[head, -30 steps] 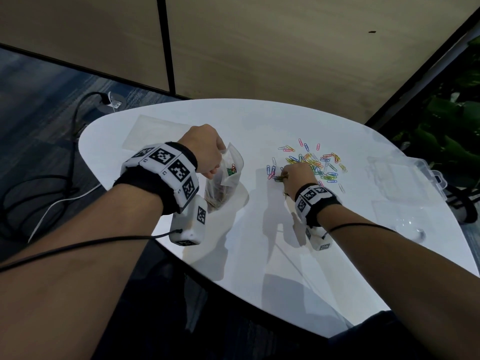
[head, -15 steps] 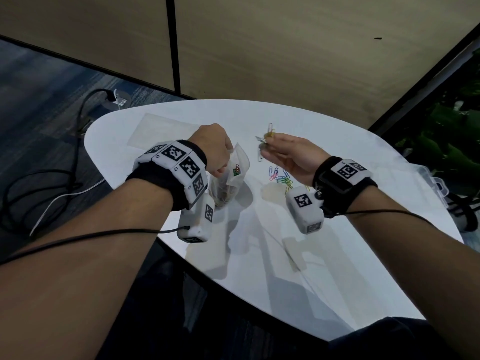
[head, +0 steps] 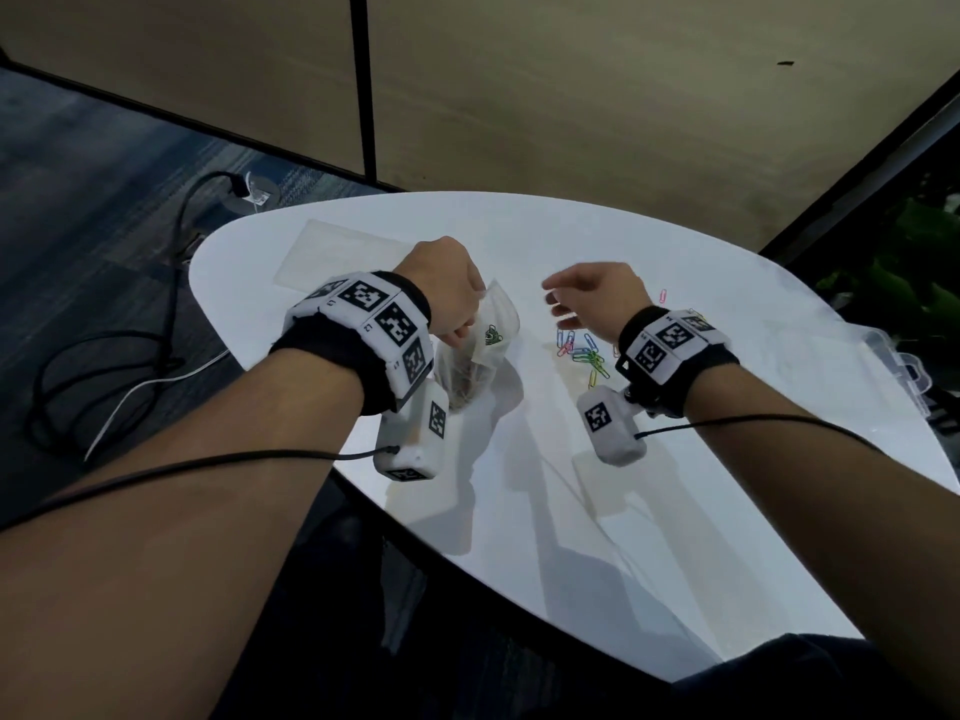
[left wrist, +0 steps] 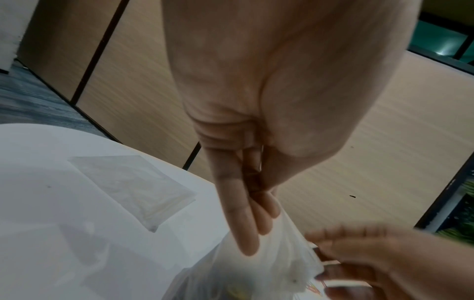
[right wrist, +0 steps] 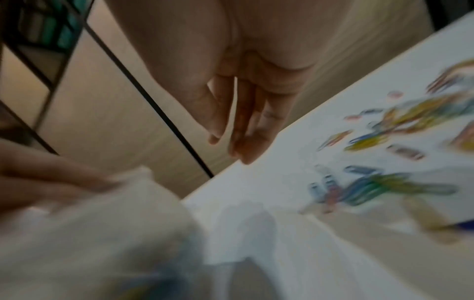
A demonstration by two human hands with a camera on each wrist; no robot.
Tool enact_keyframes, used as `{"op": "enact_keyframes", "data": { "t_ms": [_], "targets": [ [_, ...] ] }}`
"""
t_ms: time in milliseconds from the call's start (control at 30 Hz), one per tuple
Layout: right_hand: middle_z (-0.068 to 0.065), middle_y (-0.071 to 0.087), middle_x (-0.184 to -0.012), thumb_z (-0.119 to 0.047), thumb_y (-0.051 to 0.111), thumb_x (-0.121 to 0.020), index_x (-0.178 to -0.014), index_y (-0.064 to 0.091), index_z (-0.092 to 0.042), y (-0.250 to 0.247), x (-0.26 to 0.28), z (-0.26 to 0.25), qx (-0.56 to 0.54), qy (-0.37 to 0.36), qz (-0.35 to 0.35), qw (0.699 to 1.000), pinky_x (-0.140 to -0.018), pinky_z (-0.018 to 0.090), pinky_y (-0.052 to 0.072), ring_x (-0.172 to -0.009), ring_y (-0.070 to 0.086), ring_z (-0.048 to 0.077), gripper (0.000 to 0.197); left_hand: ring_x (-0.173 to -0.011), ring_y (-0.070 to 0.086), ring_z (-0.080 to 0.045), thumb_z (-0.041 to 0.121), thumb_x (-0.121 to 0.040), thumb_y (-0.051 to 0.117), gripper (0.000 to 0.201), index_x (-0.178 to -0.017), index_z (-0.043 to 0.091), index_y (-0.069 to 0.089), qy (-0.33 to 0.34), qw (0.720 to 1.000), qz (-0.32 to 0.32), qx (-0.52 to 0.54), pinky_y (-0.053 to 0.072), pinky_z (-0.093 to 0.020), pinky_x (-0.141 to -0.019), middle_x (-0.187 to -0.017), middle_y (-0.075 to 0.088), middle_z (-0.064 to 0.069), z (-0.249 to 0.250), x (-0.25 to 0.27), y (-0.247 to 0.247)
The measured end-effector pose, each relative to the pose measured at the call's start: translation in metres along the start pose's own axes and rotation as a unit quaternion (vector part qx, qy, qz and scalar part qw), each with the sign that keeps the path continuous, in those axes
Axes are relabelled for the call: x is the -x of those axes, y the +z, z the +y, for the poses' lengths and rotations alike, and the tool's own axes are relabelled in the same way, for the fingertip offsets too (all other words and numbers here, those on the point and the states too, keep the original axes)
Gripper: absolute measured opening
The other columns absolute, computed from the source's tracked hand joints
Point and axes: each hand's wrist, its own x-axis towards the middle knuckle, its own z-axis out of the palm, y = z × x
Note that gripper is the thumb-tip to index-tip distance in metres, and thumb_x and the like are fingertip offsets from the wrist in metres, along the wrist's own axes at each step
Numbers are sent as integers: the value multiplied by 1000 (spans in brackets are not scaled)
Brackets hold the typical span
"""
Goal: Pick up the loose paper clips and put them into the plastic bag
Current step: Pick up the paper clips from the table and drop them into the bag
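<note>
My left hand (head: 460, 324) pinches the top edge of a clear plastic bag (head: 478, 366), which hangs to the white table (head: 623, 511) with clips inside. In the left wrist view its fingers (left wrist: 246, 229) press the bag's rim (left wrist: 269, 263). My right hand (head: 563, 309) hovers just right of the bag's mouth, fingers spread and holding nothing; the right wrist view shows its straight fingers (right wrist: 243, 130) above the table edge. Several coloured paper clips (head: 584, 356) lie loose below and right of that hand, blurred in the right wrist view (right wrist: 372, 182).
A flat empty plastic bag (head: 337, 257) lies at the table's back left. A clear plastic box (head: 883, 366) sits at the right edge. Cables (head: 104, 366) trail on the carpet to the left. Wooden wall panels stand behind the table.
My right hand pinched clips from the pile, lifted them left toward the bag, and now it is spread open with no clips in it. My left hand kept holding the bag.
</note>
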Motion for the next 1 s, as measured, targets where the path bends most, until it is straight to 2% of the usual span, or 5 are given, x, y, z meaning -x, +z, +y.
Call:
{"op": "enact_keyframes", "data": {
  "t_ms": [167,400,600,867,1000],
  "targets": [
    [8,39,-152,-26,40,-103,-147,39,-15,8,-15,54,365,-6,-109,925,-111,31,27,-139,37,25,46,-63,62,-26,-3,-96,42,29,-116,1,63,7,1000,-5,-7,62,-44,-72,-78,62,-16,0,2,1],
    [7,9,-163,-8,41,-98,-154,18,-9,7,6,77,541,-129,-191,809,-115,37,29,-145,25,29,61,-69,65,-30,-5,-96,44,30,-118,1,63,6,1000,-10,-25,62,-47,-76,-84,64,-20,-1,0,1],
    [13,59,-116,-8,45,-97,-116,63,-4,-17,18,104,519,-222,-140,813,-73,28,37,-102,59,34,26,-68,65,-30,-5,-96,43,30,-117,3,63,2,999,-13,-30,61,-47,-76,-85,65,-20,1,0,3],
    [11,69,-87,-31,53,-97,-86,73,-6,-24,17,92,530,-128,-81,835,-77,35,54,-83,63,27,34,-60,64,-24,-6,-95,44,33,-121,3,62,-7,999,-9,-38,62,-44,-75,-79,65,-15,0,-3,7],
    [11,69,-73,-26,57,-95,-77,72,-1,-35,7,92,438,-28,-14,898,-68,24,52,-74,62,27,34,-60,63,-25,-6,-96,44,32,-121,3,63,-4,999,-14,-41,62,-44,-75,-79,64,-15,2,-3,9]
  ]
}}
